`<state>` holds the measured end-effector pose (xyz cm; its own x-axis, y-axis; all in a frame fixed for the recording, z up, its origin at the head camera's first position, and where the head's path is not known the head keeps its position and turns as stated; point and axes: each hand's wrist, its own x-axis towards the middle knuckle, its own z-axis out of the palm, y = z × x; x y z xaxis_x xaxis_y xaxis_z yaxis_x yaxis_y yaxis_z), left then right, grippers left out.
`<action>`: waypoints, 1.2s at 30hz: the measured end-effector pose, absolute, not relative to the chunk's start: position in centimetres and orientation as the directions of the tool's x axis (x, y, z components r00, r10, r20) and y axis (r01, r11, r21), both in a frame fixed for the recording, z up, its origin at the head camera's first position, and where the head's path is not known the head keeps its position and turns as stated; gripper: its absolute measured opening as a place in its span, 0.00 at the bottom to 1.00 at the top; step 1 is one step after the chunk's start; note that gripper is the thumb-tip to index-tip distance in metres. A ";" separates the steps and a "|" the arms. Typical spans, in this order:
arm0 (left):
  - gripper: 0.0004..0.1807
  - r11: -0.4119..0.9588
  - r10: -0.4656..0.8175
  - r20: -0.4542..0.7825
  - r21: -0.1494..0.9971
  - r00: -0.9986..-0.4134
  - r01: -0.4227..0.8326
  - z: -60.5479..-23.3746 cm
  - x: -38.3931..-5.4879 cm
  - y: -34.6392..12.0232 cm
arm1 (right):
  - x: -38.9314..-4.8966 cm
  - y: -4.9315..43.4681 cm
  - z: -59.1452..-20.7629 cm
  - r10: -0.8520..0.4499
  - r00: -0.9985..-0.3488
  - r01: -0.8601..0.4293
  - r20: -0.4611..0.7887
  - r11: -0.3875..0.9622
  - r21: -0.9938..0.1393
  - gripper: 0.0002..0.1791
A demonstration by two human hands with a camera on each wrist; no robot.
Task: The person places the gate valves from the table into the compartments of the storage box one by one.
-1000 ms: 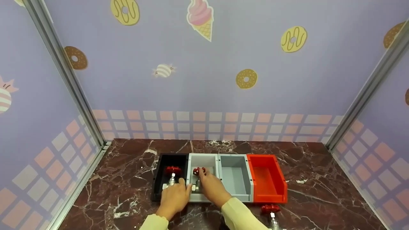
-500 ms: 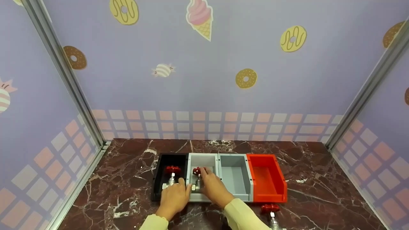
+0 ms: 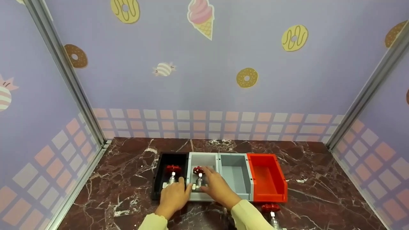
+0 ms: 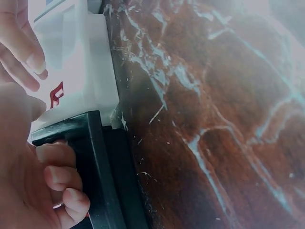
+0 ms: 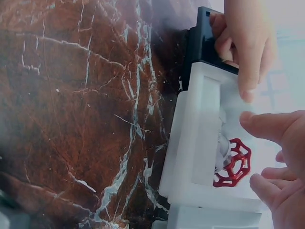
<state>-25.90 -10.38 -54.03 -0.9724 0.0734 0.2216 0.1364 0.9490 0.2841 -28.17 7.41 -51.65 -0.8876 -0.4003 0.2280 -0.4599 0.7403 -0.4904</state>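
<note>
In the head view, a valve with a red handwheel (image 3: 173,168) stands in the black bin (image 3: 158,193). My left hand (image 3: 172,196) is at that bin's front. Its fingers curl down behind the black front wall in the left wrist view, with a glint of metal under them; the palm hides most of their grip. A second valve (image 3: 200,180), also red-wheeled, stands in the white bin (image 3: 204,197). Close on its right is my right hand (image 3: 220,189), thumb and fingers spread. In the right wrist view they are apart from the red handwheel (image 5: 233,163).
A grey bin (image 3: 235,175) and a red bin (image 3: 266,179) continue the row to the right. Another red-wheeled valve (image 3: 272,217) is on the dark marbled tabletop (image 3: 319,185), in front of the red bin. Patterned walls (image 3: 207,95) enclose the back and sides.
My right hand has let go of the handwheel in the white bin and drawn slightly right, its fingers spreading. That valve now shows more fully. The left hand has stayed in place.
</note>
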 end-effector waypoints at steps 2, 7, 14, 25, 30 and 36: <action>0.22 0.947 0.067 0.203 0.297 -0.977 0.126 -53.9 -25.9 -10.5 | -28.0 7.6 -51.4 -0.399 -0.892 -0.449 0.213 0.728 -0.518 0.40; 0.25 0.947 0.032 0.183 0.309 -0.983 0.088 -53.7 -25.8 -10.5 | -27.6 8.2 -50.9 -0.401 -0.893 -0.444 0.205 0.708 -0.549 0.41; 0.27 0.954 0.011 0.303 0.281 -0.953 0.101 -53.3 -25.2 -9.6 | -27.0 9.2 -50.3 -0.412 -0.884 -0.460 0.221 0.683 -0.567 0.39; 0.22 0.942 0.063 0.401 0.280 -0.914 0.188 -52.4 -25.2 -8.1 | -26.0 10.9 -50.0 -0.388 -0.889 -0.453 0.242 0.677 -0.581 0.39; 0.20 0.938 0.077 0.411 0.279 -0.908 0.206 -52.4 -25.2 -7.6 | -25.6 11.8 -49.9 -0.375 -0.898 -0.434 0.232 0.658 -0.615 0.39; 0.20 0.933 0.106 0.399 0.278 -0.911 0.231 -52.7 -25.1 -6.8 | -25.1 13.0 -50.0 -0.372 -0.901 -0.426 0.225 0.651 -0.628 0.38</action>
